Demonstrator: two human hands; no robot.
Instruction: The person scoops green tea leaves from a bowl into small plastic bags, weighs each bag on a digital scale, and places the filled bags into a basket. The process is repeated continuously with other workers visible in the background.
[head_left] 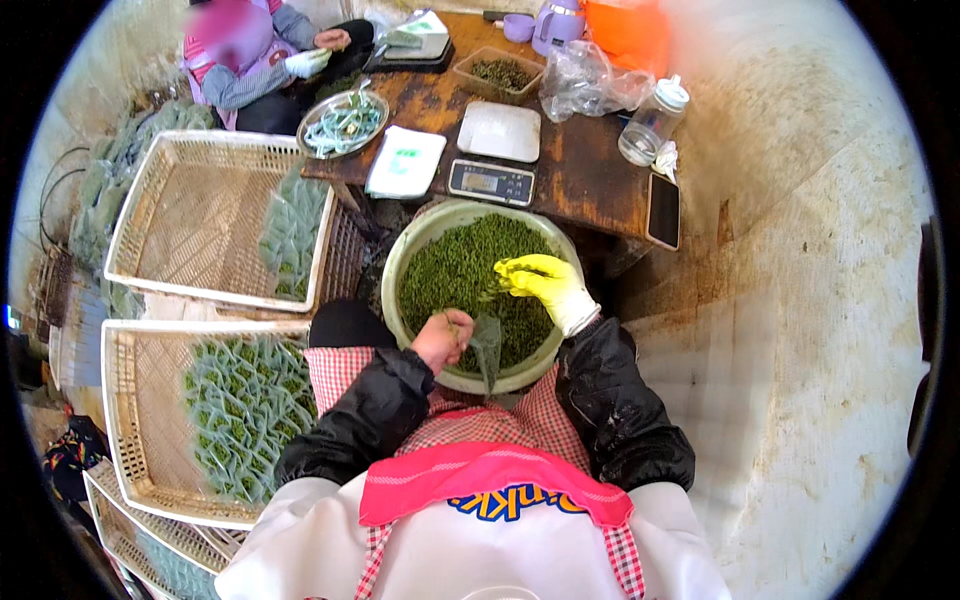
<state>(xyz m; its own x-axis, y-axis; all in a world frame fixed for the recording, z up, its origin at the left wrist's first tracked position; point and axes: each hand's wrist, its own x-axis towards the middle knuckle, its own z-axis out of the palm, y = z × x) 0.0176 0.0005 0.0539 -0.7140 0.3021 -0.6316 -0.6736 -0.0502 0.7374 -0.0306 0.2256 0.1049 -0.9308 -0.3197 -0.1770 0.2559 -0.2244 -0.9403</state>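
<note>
Between my knees sits a round pale-green tub (393, 262) filled with small green grains or buds (470, 255), too small to name surely. My left hand (443, 340), bare, is closed at the tub's near side on the top of a small clear plastic bag (487, 350), which hangs down over the rim and looks greenish. My right hand (548, 288), in a yellow and white glove, is held over the right part of the tub. Its fingers are curled together, with some of the green grains at the fingertips.
Ahead, a wooden table (590, 170) bears a digital scale (492, 180), a phone (662, 210), a jar (652, 125) and a plate of bag ties (343, 125). Crates (130, 420) with filled bags (250, 410) stand left. A co-worker (245, 65) sits far left. A wall (800, 330) rises right.
</note>
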